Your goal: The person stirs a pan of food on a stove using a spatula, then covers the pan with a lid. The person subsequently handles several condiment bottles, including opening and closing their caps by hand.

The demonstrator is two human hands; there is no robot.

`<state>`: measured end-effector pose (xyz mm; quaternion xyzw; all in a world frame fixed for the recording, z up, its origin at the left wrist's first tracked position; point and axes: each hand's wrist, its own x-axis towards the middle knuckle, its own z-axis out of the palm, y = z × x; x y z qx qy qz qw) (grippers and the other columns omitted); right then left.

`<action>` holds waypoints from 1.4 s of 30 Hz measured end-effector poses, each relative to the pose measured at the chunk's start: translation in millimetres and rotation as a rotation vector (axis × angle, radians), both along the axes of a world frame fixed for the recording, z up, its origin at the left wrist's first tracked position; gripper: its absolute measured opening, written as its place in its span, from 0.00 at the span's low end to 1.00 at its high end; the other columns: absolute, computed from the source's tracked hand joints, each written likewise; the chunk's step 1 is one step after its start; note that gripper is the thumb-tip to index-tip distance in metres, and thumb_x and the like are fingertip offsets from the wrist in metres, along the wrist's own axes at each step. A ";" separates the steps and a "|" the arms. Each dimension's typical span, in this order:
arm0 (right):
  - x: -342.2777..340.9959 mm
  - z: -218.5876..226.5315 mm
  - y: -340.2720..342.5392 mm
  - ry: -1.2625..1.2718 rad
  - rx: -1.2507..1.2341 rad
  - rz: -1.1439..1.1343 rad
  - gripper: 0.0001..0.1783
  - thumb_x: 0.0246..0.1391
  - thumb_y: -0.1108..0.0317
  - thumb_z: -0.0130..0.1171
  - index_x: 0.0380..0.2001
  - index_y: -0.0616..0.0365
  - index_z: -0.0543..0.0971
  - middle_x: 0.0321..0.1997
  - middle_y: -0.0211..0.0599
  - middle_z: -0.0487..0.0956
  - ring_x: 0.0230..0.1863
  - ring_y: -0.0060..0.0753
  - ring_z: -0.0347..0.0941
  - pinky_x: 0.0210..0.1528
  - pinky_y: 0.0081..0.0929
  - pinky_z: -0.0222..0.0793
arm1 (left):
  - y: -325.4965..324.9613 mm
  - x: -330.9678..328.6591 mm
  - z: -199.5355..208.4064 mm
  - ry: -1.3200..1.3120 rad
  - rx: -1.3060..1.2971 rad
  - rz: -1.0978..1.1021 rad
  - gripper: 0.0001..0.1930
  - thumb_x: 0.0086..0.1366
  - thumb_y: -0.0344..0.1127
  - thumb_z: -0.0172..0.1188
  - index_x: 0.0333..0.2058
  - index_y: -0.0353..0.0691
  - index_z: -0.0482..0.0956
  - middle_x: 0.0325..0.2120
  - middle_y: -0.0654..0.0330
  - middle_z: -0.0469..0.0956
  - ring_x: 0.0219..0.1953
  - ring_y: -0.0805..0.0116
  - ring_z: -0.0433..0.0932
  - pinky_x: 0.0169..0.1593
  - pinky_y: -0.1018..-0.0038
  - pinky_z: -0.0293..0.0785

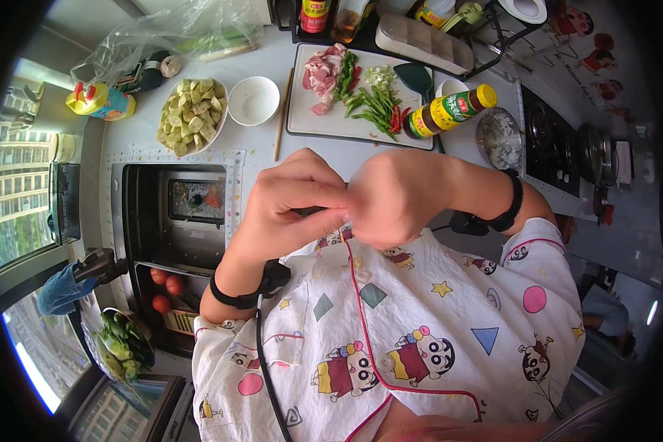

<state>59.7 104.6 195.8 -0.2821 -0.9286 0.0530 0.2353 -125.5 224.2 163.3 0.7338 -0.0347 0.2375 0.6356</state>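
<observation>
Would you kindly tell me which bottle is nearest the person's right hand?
The dark cylindrical bottle with yellow cap and yellow-and-green label is nearest the right hand; the red-labelled bottle, clear amber bottle and yellow jug stand farther off.

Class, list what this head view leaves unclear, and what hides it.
Head view, anything between the left hand and right hand: their curled shapes hide it; the right is partly blurred.
Head view, full outline of the white bowl: the bottle covers part.
Head view, what the green item is: crinkled plastic bag covers it.
</observation>
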 end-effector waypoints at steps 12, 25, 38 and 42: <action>-2.2 -6.0 5.9 -0.007 -0.043 -0.037 0.13 0.29 0.62 0.59 0.09 0.49 0.64 0.15 0.26 0.66 0.15 0.30 0.65 0.15 0.28 0.61 | -14.4 1.4 -10.5 0.055 -0.127 0.194 0.04 0.60 0.24 0.62 0.34 0.35 0.77 0.32 0.56 0.77 0.32 0.61 0.74 0.37 0.70 0.71; 1.5 -9.9 -2.7 -0.064 -0.289 -0.171 0.11 0.35 0.63 0.59 0.10 0.50 0.69 0.12 0.26 0.65 0.12 0.35 0.67 0.16 0.32 0.64 | -19.2 20.3 3.2 -0.068 0.253 0.183 0.04 0.56 0.26 0.67 0.30 0.37 0.80 0.27 0.62 0.77 0.31 0.63 0.72 0.38 0.70 0.68; 23.0 -17.4 -14.1 -0.084 -0.245 -0.316 0.15 0.41 0.65 0.64 0.12 0.52 0.67 0.17 0.29 0.65 0.18 0.33 0.67 0.17 0.32 0.63 | 30.1 -72.5 -87.9 0.286 -0.328 0.756 0.14 0.75 0.36 0.49 0.28 0.38 0.67 0.24 0.70 0.61 0.29 0.79 0.57 0.33 0.80 0.55; 43.4 -23.1 -36.0 -0.004 -0.235 -0.580 0.16 0.38 0.68 0.66 0.13 0.55 0.67 0.17 0.34 0.64 0.17 0.39 0.66 0.18 0.35 0.60 | 54.9 -151.3 -132.6 0.345 -0.179 1.168 0.20 0.75 0.39 0.50 0.21 0.39 0.65 0.18 0.75 0.57 0.23 0.84 0.53 0.26 0.80 0.49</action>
